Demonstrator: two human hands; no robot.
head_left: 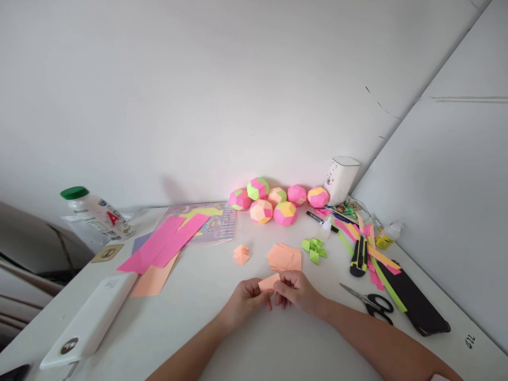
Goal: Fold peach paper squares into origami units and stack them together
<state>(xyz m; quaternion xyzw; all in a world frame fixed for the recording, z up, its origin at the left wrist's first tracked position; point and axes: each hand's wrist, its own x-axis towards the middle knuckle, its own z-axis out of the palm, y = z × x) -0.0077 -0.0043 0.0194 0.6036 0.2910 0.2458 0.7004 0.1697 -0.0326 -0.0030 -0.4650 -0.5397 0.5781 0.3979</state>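
Observation:
Both hands meet at the middle of the white table, pinching one small orange paper piece. My left hand grips its left end with closed fingers. My right hand grips its right end, fingers curled. Just beyond lie a stack of orange paper squares, a small folded orange unit and folded green units. Several pink, green, yellow and orange paper balls sit against the wall.
Pink and orange sheets and a printed paper pad lie left. A white bottle with a green cap and a white case are farther left. Right: scissors, a utility knife, paper strips, a black phone, a glue bottle, a white container.

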